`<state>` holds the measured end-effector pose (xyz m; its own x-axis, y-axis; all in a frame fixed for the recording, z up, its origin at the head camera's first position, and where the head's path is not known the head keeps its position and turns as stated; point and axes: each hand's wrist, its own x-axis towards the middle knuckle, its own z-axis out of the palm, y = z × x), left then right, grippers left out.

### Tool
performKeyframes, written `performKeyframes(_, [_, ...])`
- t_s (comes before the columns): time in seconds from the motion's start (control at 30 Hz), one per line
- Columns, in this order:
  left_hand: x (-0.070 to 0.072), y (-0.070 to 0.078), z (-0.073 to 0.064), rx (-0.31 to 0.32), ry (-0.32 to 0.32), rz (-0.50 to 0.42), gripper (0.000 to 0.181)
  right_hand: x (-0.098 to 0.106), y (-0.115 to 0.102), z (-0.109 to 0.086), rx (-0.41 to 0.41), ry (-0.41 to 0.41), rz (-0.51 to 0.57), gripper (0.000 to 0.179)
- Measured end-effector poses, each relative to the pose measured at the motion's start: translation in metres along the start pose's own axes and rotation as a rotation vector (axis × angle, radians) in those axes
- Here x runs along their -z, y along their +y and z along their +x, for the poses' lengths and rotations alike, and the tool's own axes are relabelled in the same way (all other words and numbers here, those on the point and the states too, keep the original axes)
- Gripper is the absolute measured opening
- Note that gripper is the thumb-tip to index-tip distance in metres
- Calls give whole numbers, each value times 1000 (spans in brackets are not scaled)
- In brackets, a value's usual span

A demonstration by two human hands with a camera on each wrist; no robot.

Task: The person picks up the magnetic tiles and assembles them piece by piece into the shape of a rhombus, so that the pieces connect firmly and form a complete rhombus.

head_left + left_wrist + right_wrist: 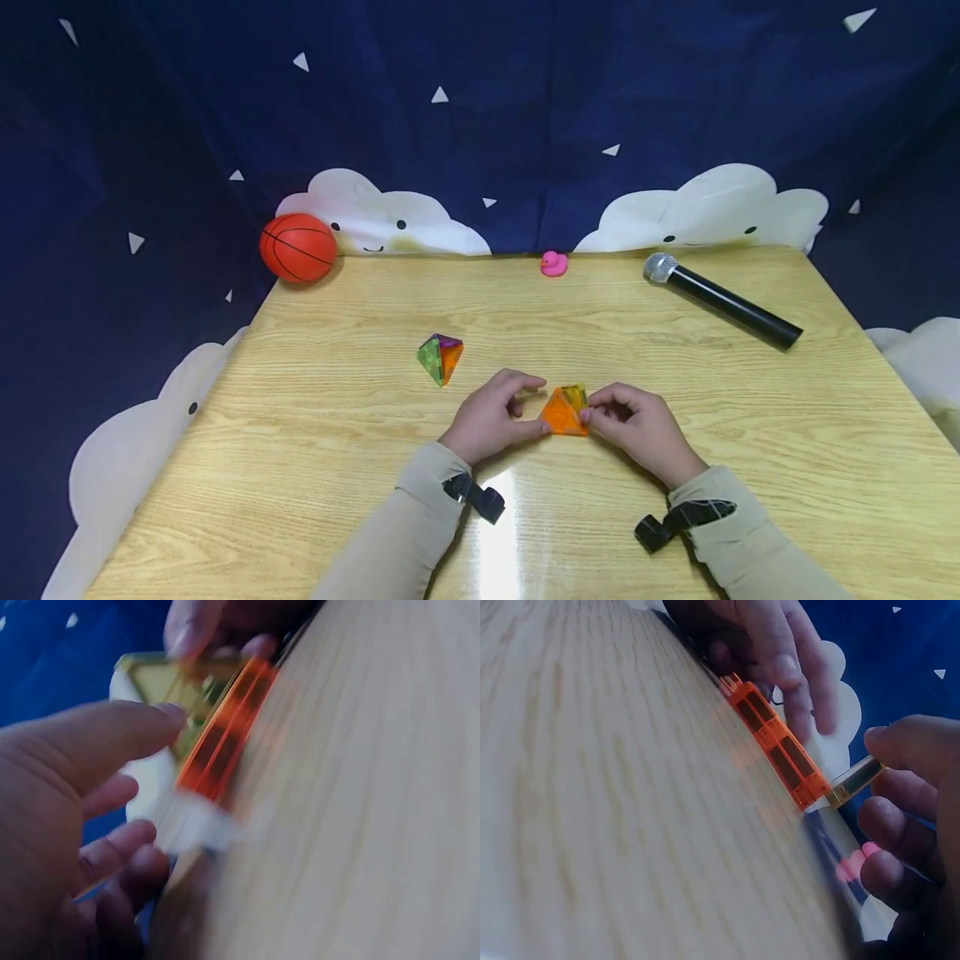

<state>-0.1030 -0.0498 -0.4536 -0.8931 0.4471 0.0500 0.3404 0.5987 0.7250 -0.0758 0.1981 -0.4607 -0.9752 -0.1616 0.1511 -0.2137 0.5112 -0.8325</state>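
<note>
On the pale wooden surface (pixel 300 467), right in front of the person, lies an orange tile (pixel 562 415), see-through and triangular, with a point aimed at the back. A yellow tile (pixel 575 394) meets its far right side, tipped up from the surface at a slant; from the right wrist it sits at the very end of the orange tile, though I cannot tell if the two edges touch. The right hand (pixel 643 429) pinches the yellow tile between thumb and forefinger, the other fingers curled in beneath. The left hand (pixel 495 417) is loose and grips nothing, its thumb tip at the orange tile's near left corner, the forefinger reaching out just beyond the other side of a small gap. Both arms wear tan sleeves (pixel 393 533), with a black strap (pixel 474 497) at each wrist. Further back and to the left stands a little pointed shape (pixel 440 359) in green, orange and purple, well apart from the hands. Along the back edge I see a red basketball (pixel 297 247) at the left corner, a pink duck (pixel 553 265) near the middle, and a black microphone (pixel 731 307) slanting on the right. Behind hangs a navy cloth (pixel 495 108) with white clouds and triangles.
</note>
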Motion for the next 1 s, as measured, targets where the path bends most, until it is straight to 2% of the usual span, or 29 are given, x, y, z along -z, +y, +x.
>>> performKeyframes(0.13, [-12,19,6,-32,-37,257,71,1,-1,0,-4,-22,-13,16])
performKeyframes(0.2, [-16,26,8,-31,-37,336,74,1,-2,0,0,-42,-37,20])
performKeyframes(0.27, [-19,29,10,-21,-32,367,73,0,-3,0,3,-68,-74,26])
performKeyframes(0.47, [-18,30,9,19,-17,342,67,-2,-3,2,7,-128,-133,28])
performKeyframes(0.73, [-18,30,9,67,-29,313,64,0,-5,1,41,-114,-163,17])
performKeyframes(1.0, [-18,25,8,80,-9,243,63,0,-6,1,5,-103,-170,11])
